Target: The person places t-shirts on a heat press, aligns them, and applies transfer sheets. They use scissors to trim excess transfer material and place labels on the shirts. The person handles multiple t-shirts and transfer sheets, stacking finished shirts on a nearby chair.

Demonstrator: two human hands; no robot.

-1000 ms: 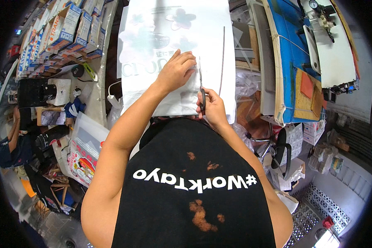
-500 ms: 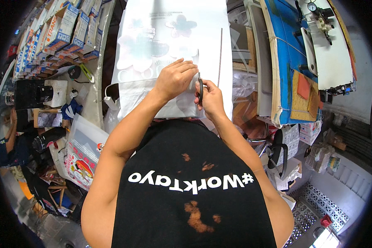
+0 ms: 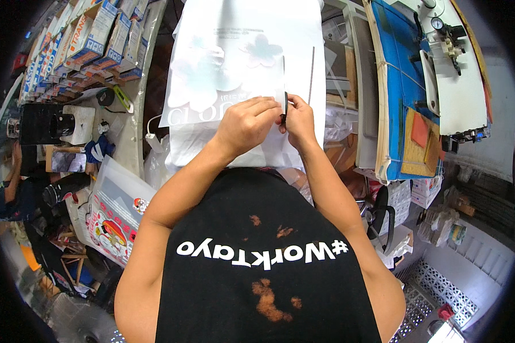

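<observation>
A translucent film sheet, printed with pale flowers and white lettering, lies over a white cloth on the narrow work surface before me. At the sheet's near right part, my left hand is closed, with its fingers pinched at the film edge. My right hand grips a pair of dark-handled scissors, whose blades point away from me along the right side of the film. The two hands nearly touch. How far the blades are apart cannot be made out. A thin dark strip lies right of the scissors.
Blue-and-white boxes crowd the left table, with a tape measure and a yellow-green cutter nearby. To the right stand a blue board and a machine with a pressure gauge. A printed plastic sheet hangs at lower left.
Both hands and the scissors have shifted slightly right and toward me. More of the film's near-left corner and lettering shows now. The whole view has also shifted a little.
</observation>
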